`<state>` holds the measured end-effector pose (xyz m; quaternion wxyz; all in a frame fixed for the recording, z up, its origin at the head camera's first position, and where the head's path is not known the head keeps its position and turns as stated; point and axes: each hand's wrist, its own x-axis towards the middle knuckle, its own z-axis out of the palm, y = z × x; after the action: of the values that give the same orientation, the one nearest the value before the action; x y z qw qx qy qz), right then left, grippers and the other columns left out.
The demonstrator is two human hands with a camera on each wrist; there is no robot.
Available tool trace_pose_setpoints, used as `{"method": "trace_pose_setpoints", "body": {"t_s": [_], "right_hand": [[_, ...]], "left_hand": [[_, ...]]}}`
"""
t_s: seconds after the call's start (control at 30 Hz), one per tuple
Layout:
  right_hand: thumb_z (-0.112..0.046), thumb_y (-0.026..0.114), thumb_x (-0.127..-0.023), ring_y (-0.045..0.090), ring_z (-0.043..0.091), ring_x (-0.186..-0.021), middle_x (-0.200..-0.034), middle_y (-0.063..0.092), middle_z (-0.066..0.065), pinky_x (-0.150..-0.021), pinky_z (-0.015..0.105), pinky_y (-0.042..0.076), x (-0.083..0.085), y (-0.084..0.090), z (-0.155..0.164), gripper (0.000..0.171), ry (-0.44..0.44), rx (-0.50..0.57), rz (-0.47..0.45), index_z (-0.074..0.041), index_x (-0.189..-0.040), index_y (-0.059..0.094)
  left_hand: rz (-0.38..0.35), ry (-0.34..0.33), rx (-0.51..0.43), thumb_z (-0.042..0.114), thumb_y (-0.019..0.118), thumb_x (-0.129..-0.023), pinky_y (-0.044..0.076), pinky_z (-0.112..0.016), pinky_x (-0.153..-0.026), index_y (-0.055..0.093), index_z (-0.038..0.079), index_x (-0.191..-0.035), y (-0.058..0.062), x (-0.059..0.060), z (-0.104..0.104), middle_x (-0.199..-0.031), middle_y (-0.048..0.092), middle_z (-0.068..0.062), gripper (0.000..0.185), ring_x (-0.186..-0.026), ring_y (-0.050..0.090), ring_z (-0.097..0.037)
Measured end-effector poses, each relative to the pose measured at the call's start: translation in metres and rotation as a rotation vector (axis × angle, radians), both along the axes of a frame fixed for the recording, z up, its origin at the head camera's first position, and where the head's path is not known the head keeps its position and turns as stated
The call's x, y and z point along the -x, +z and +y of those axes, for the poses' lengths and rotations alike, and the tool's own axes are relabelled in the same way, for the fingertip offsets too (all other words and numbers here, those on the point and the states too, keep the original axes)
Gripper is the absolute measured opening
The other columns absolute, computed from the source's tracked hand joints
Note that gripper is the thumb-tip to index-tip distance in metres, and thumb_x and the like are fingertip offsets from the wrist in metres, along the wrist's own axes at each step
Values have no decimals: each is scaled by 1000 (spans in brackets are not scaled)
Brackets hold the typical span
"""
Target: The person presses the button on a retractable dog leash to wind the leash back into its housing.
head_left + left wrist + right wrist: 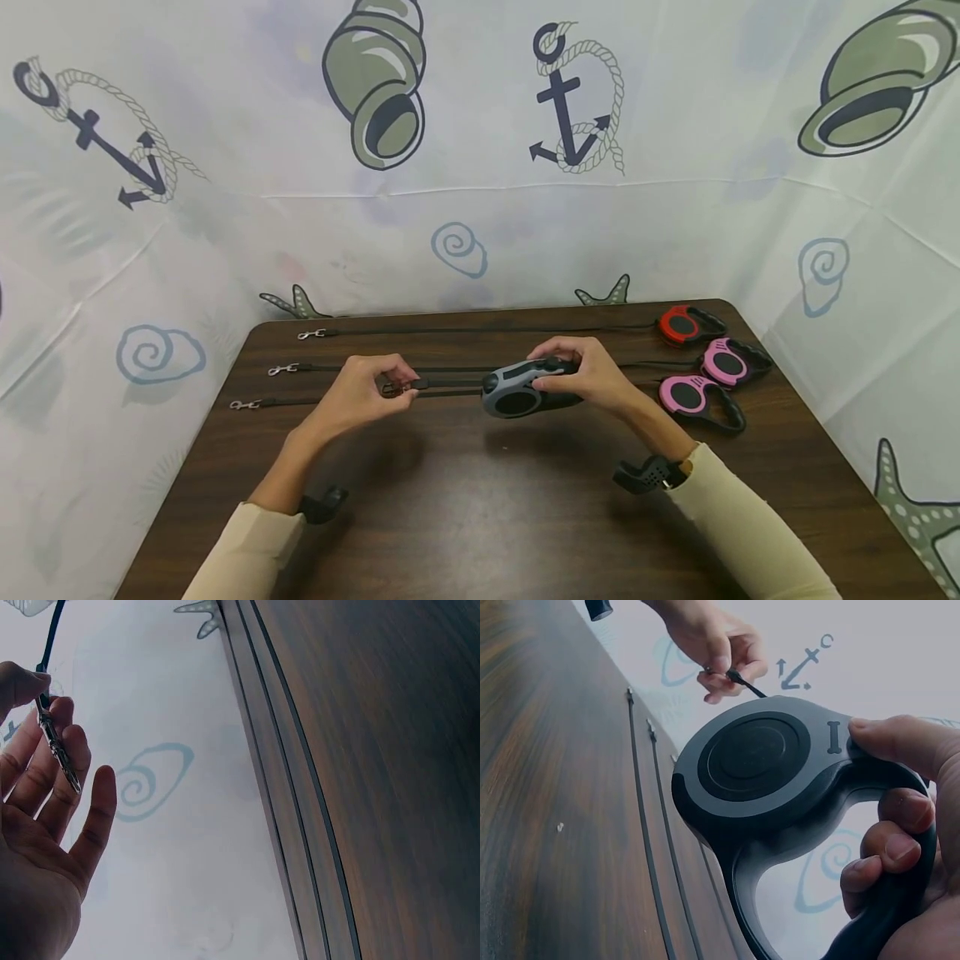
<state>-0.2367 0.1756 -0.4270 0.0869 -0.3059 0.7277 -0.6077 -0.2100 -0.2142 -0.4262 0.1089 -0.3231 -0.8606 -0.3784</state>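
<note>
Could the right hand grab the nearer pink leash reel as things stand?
Probably not yet: the right hand grips the gray leash reel and would likely have to free itself first. Otherwise the nearer pink leash reel looks reachable, with nothing on top.

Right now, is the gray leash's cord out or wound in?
Out, at least partly: the cord spans the gap between the gray leash and the left hand.

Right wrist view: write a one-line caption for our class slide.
Right hand grips a grey and black retractable leash; beyond it, the left hand pinches its cord.
</note>
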Motion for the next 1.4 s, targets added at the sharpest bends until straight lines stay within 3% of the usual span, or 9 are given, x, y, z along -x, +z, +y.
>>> {"method": "trace_pose_setpoints", "body": {"t_s": [0.5, 0.83, 1.4], "right_hand": [[1, 82, -88, 72, 19, -78, -93, 79, 9, -69, 28, 57, 0, -2, -13, 34, 7, 24, 3, 1, -121, 72], [-2, 84, -88, 73, 19, -80, -96, 79, 15, -69, 27, 57, -1, -2, -22, 35, 8, 37, 2, 1, -121, 73], [-2, 82, -89, 72, 21, -79, -95, 78, 15, -69, 28, 58, -4, -5, -29, 35, 2, 31, 10, 1, -122, 73]], "left_hand": [[-47, -6, -38, 6, 82, -84, 58, -33, -62, 75, 10, -94, -2, 0, 23, -80, 72, 8, 13, -71, 64, -9], [-55, -15, -42, 8, 83, -84, 58, -34, -62, 75, 7, -95, -2, 1, 35, -80, 72, 7, 14, -71, 65, -9], [-83, -33, -68, 9, 83, -86, 55, -31, -62, 75, 14, -95, -6, 0, 45, -82, 71, 7, 13, -72, 64, -9]]}}
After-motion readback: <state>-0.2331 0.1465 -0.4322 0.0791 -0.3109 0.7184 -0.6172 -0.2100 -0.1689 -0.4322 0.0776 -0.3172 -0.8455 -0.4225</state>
